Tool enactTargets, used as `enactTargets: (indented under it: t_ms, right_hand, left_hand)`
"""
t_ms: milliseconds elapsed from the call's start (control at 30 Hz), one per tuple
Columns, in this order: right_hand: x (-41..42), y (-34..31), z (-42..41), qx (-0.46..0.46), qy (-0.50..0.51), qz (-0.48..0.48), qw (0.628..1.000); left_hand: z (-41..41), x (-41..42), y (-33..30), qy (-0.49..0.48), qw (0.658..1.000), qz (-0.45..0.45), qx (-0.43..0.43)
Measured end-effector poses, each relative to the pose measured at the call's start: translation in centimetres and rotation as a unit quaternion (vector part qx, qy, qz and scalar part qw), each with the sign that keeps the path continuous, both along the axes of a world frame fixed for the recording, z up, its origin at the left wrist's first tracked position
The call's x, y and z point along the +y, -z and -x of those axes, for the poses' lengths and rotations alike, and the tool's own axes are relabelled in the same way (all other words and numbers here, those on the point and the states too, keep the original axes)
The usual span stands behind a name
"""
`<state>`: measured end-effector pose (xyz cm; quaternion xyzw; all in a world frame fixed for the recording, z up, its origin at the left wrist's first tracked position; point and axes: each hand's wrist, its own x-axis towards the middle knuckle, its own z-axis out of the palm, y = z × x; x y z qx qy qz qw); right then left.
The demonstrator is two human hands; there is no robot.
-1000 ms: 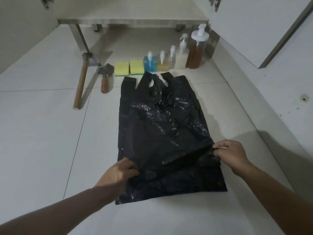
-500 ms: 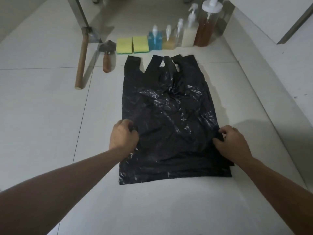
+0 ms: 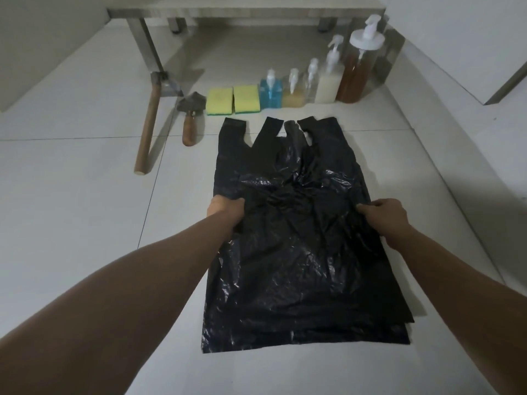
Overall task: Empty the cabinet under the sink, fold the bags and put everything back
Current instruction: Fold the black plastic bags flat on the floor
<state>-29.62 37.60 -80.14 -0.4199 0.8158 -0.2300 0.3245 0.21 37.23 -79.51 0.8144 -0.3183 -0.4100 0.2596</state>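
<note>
Lying lengthwise, black bag (image 3: 299, 252) — handles apparently pointing away.

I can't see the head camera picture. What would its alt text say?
Two bare hands, the left hand and right hand, grip the side edges of a black plastic bag spread flat on a pale tiled floor. Beyond it stand five pump bottles, two yellow sponges and two wooden-handled tools in a row.
</note>
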Motion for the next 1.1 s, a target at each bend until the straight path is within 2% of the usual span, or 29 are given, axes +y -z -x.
enactTargets:
  t_ms: [100, 167, 233, 300, 367, 433, 500, 633, 700, 733, 800, 867, 900, 1000, 1100]
  right_hand:
    - [-0.7, 0.6, -0.4, -0.042, 0.025, 0.001, 0.999]
    - [-1.0, 0.9, -0.6, -0.047, 0.029, 0.017, 0.998]
    - [-1.2, 1.2, -0.5, -0.034, 0.036, 0.034, 0.998]
    - [-1.0, 1.4, -0.2, -0.006, 0.043, 0.036, 0.998]
    - [-0.4, 1.7, -0.1, 0.028, 0.035, 0.03, 0.999]
    - [0.3, 2.1, -0.3, 0.068, 0.005, 0.029, 0.997]
    - [1.0, 2.4, -0.5, 0.107, -0.022, 0.044, 0.993]
    - [1.7, 2.6, -0.3, 0.137, -0.04, 0.051, 0.988]
    - [1.9, 2.4, -0.4, 0.167, -0.049, 0.046, 0.984]
    - [1.9, 2.2, -0.6, 0.202, -0.061, 0.065, 0.975]
    - [1.4, 2.0, -1.3, 0.277, -0.116, 0.149, 0.942]
    - [0.4, 1.7, -2.7, 0.295, -0.199, 0.206, 0.912]
    - [-0.3, 1.7, -3.5, 0.292, -0.245, 0.214, 0.9]
    - [-2.3, 2.2, -5.5, 0.312, -0.356, 0.169, 0.864]
    - [-4.4, 3.2, -5.9, 0.345, -0.392, 0.102, 0.847]
  left_hand:
    - [0.4, -1.0, -0.6, -0.049, 0.991, 0.001, 0.125]
    - [0.3, -1.6, -0.8, -0.068, 0.985, 0.001, 0.159]
    - [-0.2, -1.7, -0.7, -0.093, 0.987, 0.011, 0.132]
    - [-1.2, -1.3, 0.0, -0.111, 0.992, 0.015, 0.051]
    - [-2.1, -0.4, 0.8, -0.072, 0.996, 0.013, -0.055]
    - [-2.3, 0.5, 1.4, -0.023, 0.993, 0.024, -0.114]
    - [-2.1, 1.1, 1.5, -0.017, 0.991, 0.041, -0.125]
    - [-2.1, 1.8, 1.4, -0.068, 0.992, 0.058, -0.087]
    - [-2.1, 2.1, 1.5, -0.039, 0.988, 0.051, -0.14]
    - [-2.1, 2.2, 1.6, 0.006, 0.976, 0.067, -0.208]
    - [-1.9, 2.5, 2.1, 0.127, 0.917, 0.17, -0.338]
    - [-1.4, 2.3, 2.7, 0.257, 0.847, 0.275, -0.375]
    - [-1.0, 2.0, 2.9, 0.32, 0.82, 0.296, -0.371]
    - [0.0, 0.2, 3.1, 0.474, 0.75, 0.258, -0.383]
    - [0.0, -2.4, 3.1, 0.527, 0.719, 0.219, -0.397]
